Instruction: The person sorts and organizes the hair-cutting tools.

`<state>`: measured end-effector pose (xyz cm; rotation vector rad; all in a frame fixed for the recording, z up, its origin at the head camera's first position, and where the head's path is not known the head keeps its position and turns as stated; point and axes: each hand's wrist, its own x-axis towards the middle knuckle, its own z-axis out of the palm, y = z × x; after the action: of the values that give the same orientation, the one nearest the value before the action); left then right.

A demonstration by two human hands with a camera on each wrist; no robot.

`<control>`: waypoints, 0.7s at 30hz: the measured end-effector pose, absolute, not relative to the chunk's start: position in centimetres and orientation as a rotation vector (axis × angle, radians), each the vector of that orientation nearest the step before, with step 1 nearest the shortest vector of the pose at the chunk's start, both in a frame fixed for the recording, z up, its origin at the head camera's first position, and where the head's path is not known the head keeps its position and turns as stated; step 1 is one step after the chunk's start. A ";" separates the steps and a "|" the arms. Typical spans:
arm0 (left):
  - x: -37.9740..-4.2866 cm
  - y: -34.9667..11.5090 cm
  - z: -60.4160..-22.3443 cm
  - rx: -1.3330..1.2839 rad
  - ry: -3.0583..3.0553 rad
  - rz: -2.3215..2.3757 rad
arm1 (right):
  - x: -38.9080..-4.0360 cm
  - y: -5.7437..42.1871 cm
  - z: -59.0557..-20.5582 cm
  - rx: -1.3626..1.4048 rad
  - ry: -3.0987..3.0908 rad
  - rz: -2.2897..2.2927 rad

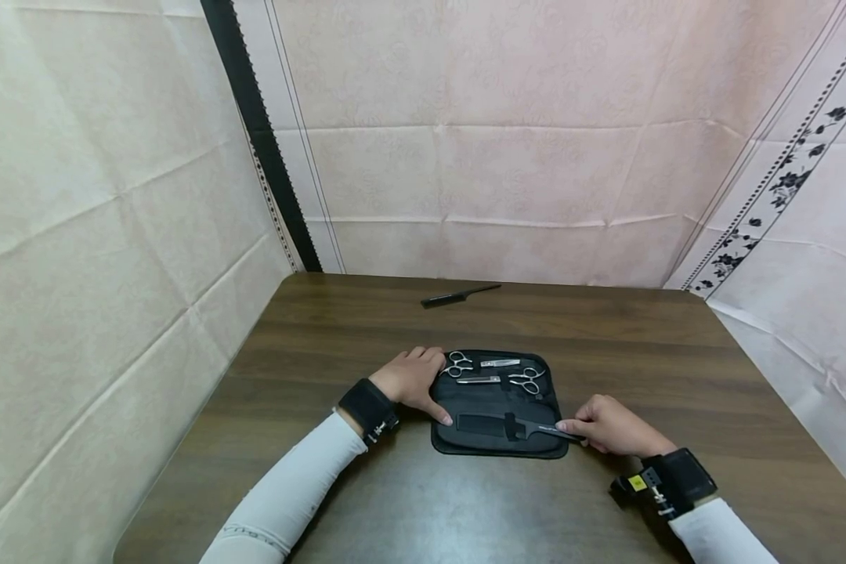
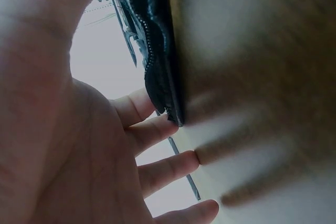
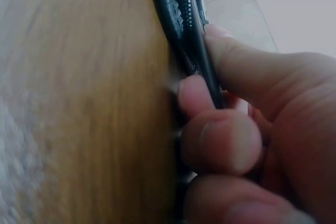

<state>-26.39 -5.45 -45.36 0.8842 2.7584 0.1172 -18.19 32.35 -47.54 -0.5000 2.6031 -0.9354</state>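
Note:
A black zip case [image 1: 475, 402] lies unfolded on the table, with two pairs of silver scissors in its far half. Across its near half lies a dark comb [image 1: 481, 425], its middle under a small black strap and its thin handle pointing right. My right hand [image 1: 613, 427] pinches the end of that handle between thumb and fingers, at the case's right edge. At the left edge my left hand [image 1: 416, 380] rests with fingers spread, the thumb reaching over the case. In the left wrist view the straight fingers touch the zip edge [image 2: 149, 51].
A second black comb [image 1: 451, 299] with a thin tail lies near the table's far edge. The brown wooden table [image 1: 366, 501] meets pale cloth hangings [image 1: 479, 172] at the back and left. Both wrists wear black camera bands [image 1: 370, 409].

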 end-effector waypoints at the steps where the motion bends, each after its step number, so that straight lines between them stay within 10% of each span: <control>1: -26.4 -5.5 -45.4 0.883 2.758 0.115 | -18.2 32.3 -47.6 -0.499 2.601 -0.936; 21: -26.4 -5.4 -45.5 0.882 2.761 0.127 | -18.2 31.9 -47.6 -0.491 2.607 -0.943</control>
<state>-26.44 -5.40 -45.54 0.8817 2.7606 0.1268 -18.20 31.94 -47.56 -0.4914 2.6069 -0.9428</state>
